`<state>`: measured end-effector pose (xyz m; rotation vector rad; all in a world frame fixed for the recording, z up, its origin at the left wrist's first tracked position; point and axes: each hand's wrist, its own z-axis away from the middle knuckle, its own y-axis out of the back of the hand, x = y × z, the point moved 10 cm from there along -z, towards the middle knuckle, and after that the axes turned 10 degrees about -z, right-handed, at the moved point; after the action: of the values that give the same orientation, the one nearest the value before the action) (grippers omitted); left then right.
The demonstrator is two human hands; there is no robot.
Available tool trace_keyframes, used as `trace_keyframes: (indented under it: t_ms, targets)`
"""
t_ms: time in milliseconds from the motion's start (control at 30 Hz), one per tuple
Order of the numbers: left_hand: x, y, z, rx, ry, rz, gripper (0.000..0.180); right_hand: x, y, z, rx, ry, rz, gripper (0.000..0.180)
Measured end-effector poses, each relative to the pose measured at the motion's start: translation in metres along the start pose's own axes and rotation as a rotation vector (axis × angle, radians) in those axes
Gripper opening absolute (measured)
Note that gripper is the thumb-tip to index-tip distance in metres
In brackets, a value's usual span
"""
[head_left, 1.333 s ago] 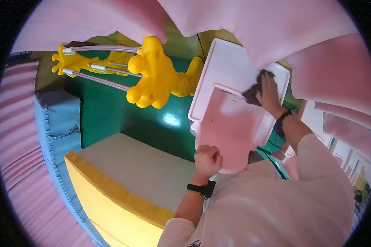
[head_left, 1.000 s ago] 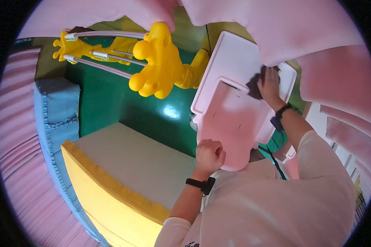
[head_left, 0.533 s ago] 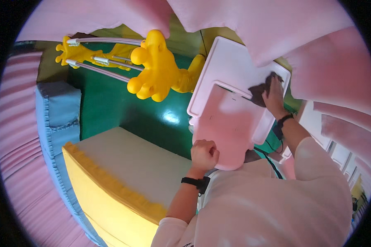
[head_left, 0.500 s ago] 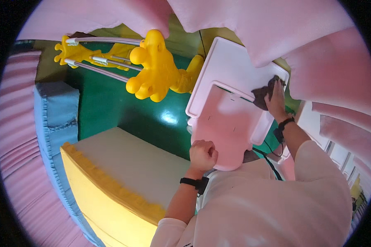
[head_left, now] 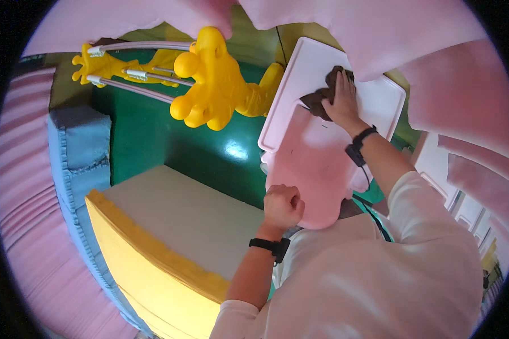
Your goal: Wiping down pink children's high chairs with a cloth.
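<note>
Two hands busy: right hand flat on dark brown cloth, pressing it onto white tray near upper edge. Left hand curled into fist at pink panel bottom, grip contents hidden. Looks mid-wipe; next stroke probably needs steady pressure across the tray.

The right hand lies flat on a dark brown cloth on the white tray, with bare tray surface open to its right and above it. The left hand, curled into a fist, sits at the near edge of the pink seat panel; the stretch of pink between the two hands is unobstructed. To the left a yellow moulded figure with pale tubes crowds the tray's left edge (it nearly touches there). Below, the green floor gives open passage, bounded by the yellow-edged block and blue padding.
</note>
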<state>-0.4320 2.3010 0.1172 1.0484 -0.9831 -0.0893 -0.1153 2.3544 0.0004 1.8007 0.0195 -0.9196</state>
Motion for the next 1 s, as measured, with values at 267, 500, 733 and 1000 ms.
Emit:
trace_keyframes:
  t_ms: [267, 500, 733, 1000]
  targets:
    - [-0.002, 0.003, 0.003, 0.004, 0.023, -0.033, 0.005, 0.110, 0.075, 0.108, 0.007, -0.185, 0.068, 0.101]
    - [0.002, 0.000, 0.000, -0.010, -0.006, -0.054, 0.007, 0.034, 0.015, 0.033, 0.137, -0.156, 0.023, 0.094]
    - [0.001, -0.004, -0.002, -0.052, 0.004, -0.061, 0.004, 0.001, 0.001, 0.012, -0.003, -0.083, -0.102, 0.099]
    - [-0.004, -0.006, 0.003, -0.048, 0.017, -0.065, 0.005, 0.097, 0.077, 0.114, 0.095, -0.270, 0.024, 0.101]
